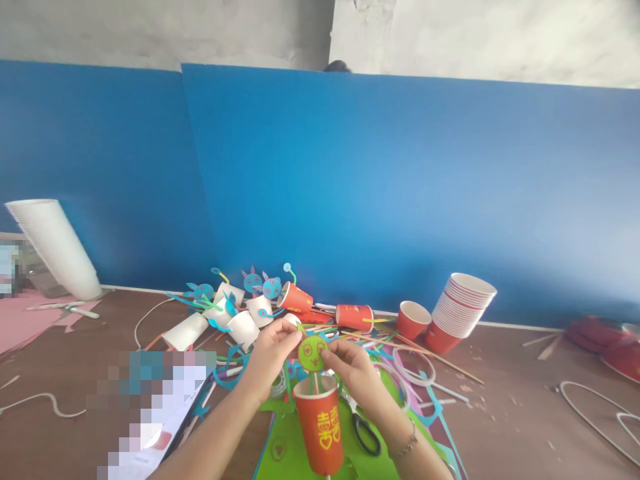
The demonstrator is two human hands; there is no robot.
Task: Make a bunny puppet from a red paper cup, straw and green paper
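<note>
Between my hands is a round green paper face [313, 358] with drawn eyes and a mouth, above an upright red paper cup [314, 433] with yellow characters. Green strips and a thin stick show inside the cup's mouth, and a stick end pokes out below its base. My left hand [269, 357] is closed in a pinch at the face's upper left, by a small pointed green ear. With thumb and fingers together, my right hand [357, 373] pinches the face's right edge. Black-handled scissors [367, 433] lie beside the cup on green paper [280, 440], partly under my right forearm.
White and red cups with blue paper animal faces [271, 287] lie jumbled behind my hands. A stack of red cups [457, 313] stands right; a tall leaning stack of white cups [55, 247] is at left. Tape rolls [414, 367], sticks and scraps surround the work. A blue partition [375, 180] closes the back.
</note>
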